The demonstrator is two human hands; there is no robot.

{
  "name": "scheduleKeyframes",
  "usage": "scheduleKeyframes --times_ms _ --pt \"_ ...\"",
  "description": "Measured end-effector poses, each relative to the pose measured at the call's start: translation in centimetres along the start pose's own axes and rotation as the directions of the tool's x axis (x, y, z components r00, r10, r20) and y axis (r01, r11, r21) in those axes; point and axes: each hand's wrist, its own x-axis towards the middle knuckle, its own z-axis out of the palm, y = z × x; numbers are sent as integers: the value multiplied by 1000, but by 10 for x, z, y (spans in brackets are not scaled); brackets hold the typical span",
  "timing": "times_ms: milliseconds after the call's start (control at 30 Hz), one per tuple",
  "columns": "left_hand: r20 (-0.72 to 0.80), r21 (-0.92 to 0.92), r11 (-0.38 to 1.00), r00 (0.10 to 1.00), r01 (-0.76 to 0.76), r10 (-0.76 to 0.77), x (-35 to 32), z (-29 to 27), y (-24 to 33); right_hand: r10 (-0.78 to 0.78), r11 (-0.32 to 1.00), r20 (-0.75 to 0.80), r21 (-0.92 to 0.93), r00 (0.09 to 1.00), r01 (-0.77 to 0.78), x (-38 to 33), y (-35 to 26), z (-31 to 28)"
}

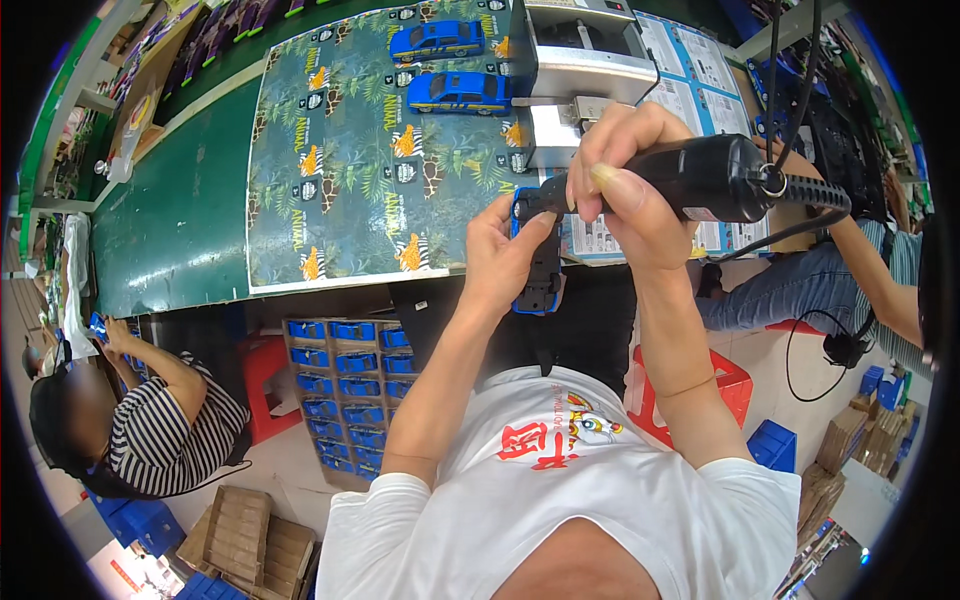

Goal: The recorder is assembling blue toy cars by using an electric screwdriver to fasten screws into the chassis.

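Observation:
My left hand (500,256) grips a blue toy car (541,284), turned so that its black underside faces up. My right hand (640,195) is closed around a black electric screwdriver (715,180), held nearly level with its nose pointing left. The screwdriver's front end meets the car's underside near my left thumb; its tip and any screw there are hidden. Farther off on the patterned sheet, two finished-looking blue toy cars, one far (437,40) and one nearer (458,93), stand on their wheels.
A metal box-shaped device (585,60) stands just beyond my right hand. Black cables (812,70) hang at the right. Below the table edge on the left is a divided tray (345,395) of blue cars. People sit on both sides, one in a striped shirt (180,425).

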Motion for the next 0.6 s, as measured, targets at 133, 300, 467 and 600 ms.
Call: scheduleKeyframes --times_ms 133,300,467,600 --pt "3 -31 999 1000 8 -8 1 -4 -4 5 1000 -20 21 1000 -4 -3 0 1" --pt "1 -19 1000 1000 -24 24 0 -2 -3 -27 998 -16 48 1000 28 -6 -4 1" --pt "-19 -75 997 1000 11 -12 0 -2 4 -129 991 110 -8 986 131 -2 -8 -7" --pt "-136 -502 865 985 25 -107 7 -14 9 -322 945 180 127 930 302 12 -31 -26"
